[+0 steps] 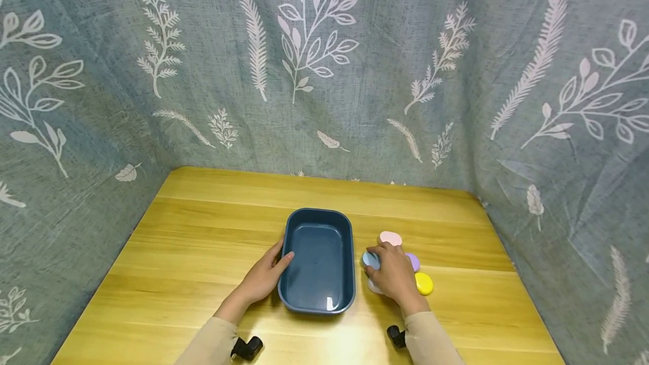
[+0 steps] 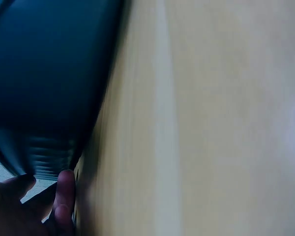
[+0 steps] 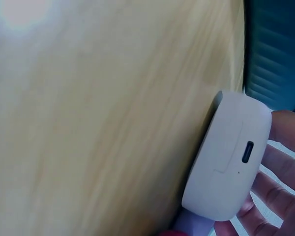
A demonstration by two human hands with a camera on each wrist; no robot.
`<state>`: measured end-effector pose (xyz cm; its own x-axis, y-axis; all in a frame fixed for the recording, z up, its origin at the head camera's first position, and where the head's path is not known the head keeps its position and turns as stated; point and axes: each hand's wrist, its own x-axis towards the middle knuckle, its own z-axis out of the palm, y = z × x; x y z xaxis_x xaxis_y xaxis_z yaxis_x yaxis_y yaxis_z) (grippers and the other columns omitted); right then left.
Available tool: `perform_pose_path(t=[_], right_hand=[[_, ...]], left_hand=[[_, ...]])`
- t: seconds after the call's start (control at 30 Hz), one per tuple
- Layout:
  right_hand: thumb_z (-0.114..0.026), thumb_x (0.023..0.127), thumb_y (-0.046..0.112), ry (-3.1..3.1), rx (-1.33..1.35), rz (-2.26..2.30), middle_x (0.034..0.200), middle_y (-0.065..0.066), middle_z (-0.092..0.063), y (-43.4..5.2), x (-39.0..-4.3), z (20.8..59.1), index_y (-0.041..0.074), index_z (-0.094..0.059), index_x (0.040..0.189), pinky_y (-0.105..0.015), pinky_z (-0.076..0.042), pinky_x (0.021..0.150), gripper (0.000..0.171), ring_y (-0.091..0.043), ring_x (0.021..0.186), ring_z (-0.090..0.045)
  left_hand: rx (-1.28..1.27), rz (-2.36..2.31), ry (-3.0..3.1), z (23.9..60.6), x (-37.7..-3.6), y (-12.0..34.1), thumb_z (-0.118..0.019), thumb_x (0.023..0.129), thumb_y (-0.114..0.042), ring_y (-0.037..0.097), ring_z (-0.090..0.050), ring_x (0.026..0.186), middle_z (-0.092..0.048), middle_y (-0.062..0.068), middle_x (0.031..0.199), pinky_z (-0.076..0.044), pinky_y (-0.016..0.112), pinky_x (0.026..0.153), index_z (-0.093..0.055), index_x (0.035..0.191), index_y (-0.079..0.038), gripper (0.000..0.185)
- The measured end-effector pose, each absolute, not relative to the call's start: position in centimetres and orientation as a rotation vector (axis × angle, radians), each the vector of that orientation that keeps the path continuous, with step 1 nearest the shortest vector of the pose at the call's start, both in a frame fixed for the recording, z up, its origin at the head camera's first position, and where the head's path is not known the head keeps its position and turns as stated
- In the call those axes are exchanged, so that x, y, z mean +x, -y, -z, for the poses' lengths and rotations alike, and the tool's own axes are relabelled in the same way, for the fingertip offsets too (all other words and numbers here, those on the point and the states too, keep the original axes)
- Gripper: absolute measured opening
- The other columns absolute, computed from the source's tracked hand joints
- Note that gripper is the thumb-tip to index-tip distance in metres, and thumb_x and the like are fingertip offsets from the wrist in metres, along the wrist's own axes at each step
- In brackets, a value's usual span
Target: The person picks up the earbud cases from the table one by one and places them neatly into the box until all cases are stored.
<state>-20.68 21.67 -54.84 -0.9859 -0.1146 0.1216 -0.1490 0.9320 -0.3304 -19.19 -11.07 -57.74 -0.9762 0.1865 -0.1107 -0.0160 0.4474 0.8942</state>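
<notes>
Presently I record the left hand [image 1: 263, 279] laid flat against the near left wall of the dark blue tray [image 1: 318, 297], fingers straight and thumb along the rim, which I judge steadies the tray on the counter [image 1: 192, 241]. The right hand [image 1: 394, 274] rests just right of the tray, over a cluster of small rounded cases: its fingertips touch the pale blue case [image 1: 369, 259], the pink case [image 1: 390, 237] lies just beyond the fingers, the purple case [image 1: 414, 261] and yellow case [image 1: 423, 283] just to its right. From the head view I cannot tell whether the fingers are clasping anything. The right wrist view adds a white case [image 3: 226, 157] with a charging port under the palm, fingers spread loosely behind it, unclenched. The left wrist view confirms fingertips [image 2: 64, 189] against the tray's ribbed wall.
</notes>
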Motion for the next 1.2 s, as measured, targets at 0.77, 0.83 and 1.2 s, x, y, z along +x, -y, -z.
perform_pose_path(t=[0.77,0.83,1.2], right_hand=[[-0.085,0.083,0.018,2.912,0.191,-0.662,0.14,-0.018,-0.065,-21.7,-20.5,55.1,0.006,-0.076,0.123,-0.054,-0.047,0.098,0.042,-0.039,0.124,-0.058],[-0.085,0.083,0.018,2.908,0.189,-0.672,0.138,-0.018,-0.066,-21.7,-20.5,55.0,0.007,-0.076,0.123,-0.053,-0.048,0.098,0.042,-0.039,0.123,-0.058],[-0.086,0.082,0.017,2.876,0.168,-0.772,0.132,-0.017,-0.068,-21.8,-20.5,55.0,0.006,-0.076,0.125,-0.051,-0.05,0.1,0.045,-0.038,0.123,-0.06]], left_hand=[[0.118,-1.567,-2.537,58.7,-18.8,11.1,-0.041,0.105,-0.065,0.04,-0.041,0.15,-0.038,0.014,0.166,-0.034,0.061,0.121,-0.028,0.165,-0.026,0.073],[0.116,-1.56,-2.542,58.7,-18.8,11.1,-0.041,0.105,-0.066,0.04,-0.039,0.151,-0.038,0.014,0.166,-0.033,0.062,0.121,-0.029,0.165,-0.026,0.073],[0.123,-1.547,-2.558,58.8,-18.8,11.1,-0.04,0.105,-0.065,0.04,-0.037,0.152,-0.038,0.013,0.166,-0.033,0.062,0.121,-0.028,0.165,-0.026,0.072]])
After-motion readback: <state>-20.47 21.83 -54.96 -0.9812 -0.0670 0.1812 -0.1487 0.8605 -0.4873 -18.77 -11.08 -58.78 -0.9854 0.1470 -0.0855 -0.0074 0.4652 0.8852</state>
